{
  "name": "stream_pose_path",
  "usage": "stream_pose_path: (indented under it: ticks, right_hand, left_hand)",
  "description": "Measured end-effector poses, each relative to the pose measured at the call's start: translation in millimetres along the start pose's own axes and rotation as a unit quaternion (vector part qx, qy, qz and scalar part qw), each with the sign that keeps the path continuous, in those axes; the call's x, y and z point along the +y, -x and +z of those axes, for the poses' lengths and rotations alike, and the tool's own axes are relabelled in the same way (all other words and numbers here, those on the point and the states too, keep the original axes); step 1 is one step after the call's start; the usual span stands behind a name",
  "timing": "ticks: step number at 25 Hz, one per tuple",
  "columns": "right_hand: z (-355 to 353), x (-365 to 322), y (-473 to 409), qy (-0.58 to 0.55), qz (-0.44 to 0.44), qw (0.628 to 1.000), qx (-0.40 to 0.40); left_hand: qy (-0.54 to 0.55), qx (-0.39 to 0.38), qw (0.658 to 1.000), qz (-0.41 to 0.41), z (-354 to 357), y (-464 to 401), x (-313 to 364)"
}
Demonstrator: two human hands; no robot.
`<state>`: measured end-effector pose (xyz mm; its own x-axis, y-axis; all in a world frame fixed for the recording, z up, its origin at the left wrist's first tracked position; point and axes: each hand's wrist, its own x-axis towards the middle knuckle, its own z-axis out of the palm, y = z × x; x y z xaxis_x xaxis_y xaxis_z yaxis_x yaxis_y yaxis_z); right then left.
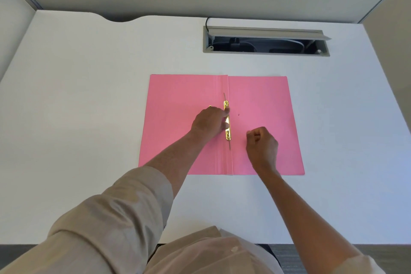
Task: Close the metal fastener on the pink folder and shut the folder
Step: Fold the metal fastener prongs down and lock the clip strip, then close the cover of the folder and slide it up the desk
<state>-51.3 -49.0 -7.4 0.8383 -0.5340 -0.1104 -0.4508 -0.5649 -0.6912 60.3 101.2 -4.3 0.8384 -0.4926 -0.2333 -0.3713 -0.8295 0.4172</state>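
Note:
A pink folder [178, 95] lies open and flat on the white desk, spine running away from me. A gold metal fastener [227, 133] sits along the spine, with thin prongs sticking out at its far and near ends. My left hand [209, 122] rests on the left flap, fingertips pressing on the fastener bar. Over the right flap, my right hand [261, 142] hovers with its fingers curled into a loose fist, nothing visible in it, a short way right of the fastener.
The white desk [89, 95] has a grey cable tray [265, 41] with its lid raised at the back right. Partition walls stand at the back and both sides. The desk's front edge is near my body.

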Motion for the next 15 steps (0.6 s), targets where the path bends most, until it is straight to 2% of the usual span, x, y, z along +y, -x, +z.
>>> stream_pose_path:
  ticks: [2,4,8,11,15]
  right_hand:
    - [-5,6,-20,0.046,-0.081,0.996,-0.001]
    - [-5,13,-42,0.128,-0.132,0.982,-0.053]
    - [0,30,-74,0.252,-0.163,0.944,-0.134]
    - [4,43,-80,0.295,-0.203,0.924,-0.133]
    - [8,49,-82,0.302,-0.209,0.923,-0.113]
  left_hand:
    - [0.005,-0.002,1.000,-0.003,1,0,-1]
    - [0.009,0.002,1.000,-0.009,2,2,-1]
    - [0.035,0.010,0.999,-0.008,7,5,-2]
    - [0.029,0.021,0.999,-0.008,9,7,-3]
    - [0.089,0.041,0.995,-0.033,11,10,-4]
